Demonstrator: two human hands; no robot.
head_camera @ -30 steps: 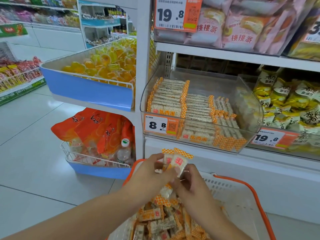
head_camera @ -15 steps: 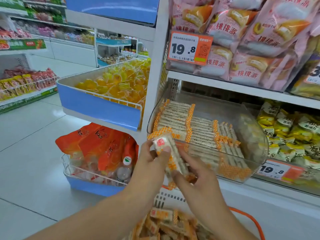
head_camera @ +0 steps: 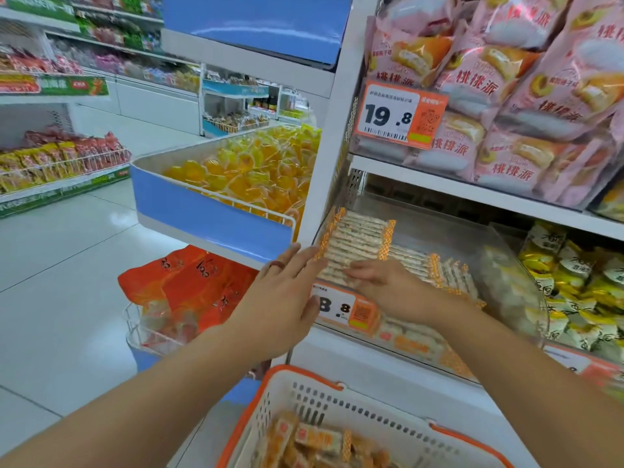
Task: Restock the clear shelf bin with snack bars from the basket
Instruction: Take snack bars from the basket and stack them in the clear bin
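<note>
Fingers (head_camera: pixel 363 270) of my right hand (head_camera: pixel 388 287) lie nearly straight, flat on the snack bars (head_camera: pixel 354 243) in the clear shelf bin (head_camera: pixel 506 265), pressing down on the front of the left stack; whether a bar is tucked under my palm I cannot tell. On my left hand (head_camera: pixel 280 295) they are also stretched out and released, holding nothing, with the tips at the bin's left front corner, beside the white shelf post (head_camera: pixel 324 184). A ring (head_camera: pixel 277 265) sits on one of those fingers.

Nearest to me, below both forearms, is the basket (head_camera: pixel 337 410), white with an orange rim, and loose bars (head_camera: pixel 317 440) in orange-checked wrappers lie in its bottom. Just beyond it the bin stands on the shelf, tilted toward me, with an orange-and-white price tag (head_camera: pixel 347 310) on its front wall, partly covered by my left hand. Inside, the bars lie in flat rows, stacked higher on the left and lower toward the middle; the right part of the bin shows bare plastic.

To the left, red bags (head_camera: pixel 189 282) fill a low wire tray, and above them a blue-fronted tray holds yellow jelly cups (head_camera: pixel 243 173). Right of the bin are yellow packets (head_camera: pixel 574 285). On the shelf above sit pink cake bags (head_camera: pixel 540 96) behind a second price tag (head_camera: pixel 398 116).
</note>
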